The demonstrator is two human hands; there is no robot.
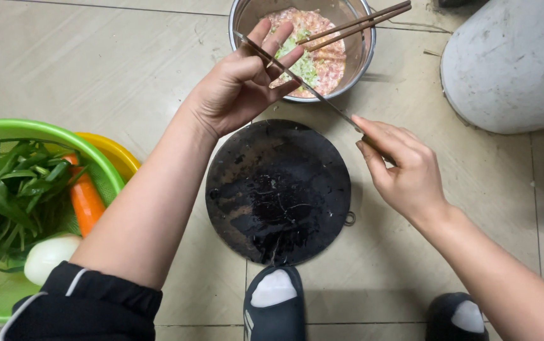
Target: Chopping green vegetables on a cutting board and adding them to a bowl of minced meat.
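The knife (303, 85) lay edge-on between both hands, above the round dark chopping board (278, 189) on the floor. The right hand (401, 170) was closed on its handle; the left hand (240, 82) had fingers (278, 41) half open, pinching along the blade. A slip there could probably cut them. Beyond the fingers, chopsticks (354, 25) rested loosely across the steel bowl (365, 50) of minced filling and might roll off.

Even, soft overhead light fills the scene, casting faint shadows on the floor tiles (126, 69). Glare glints off the steel bowl (365, 44) rim. Focus is sharp throughout; straight tile seams bend slightly near the edges.
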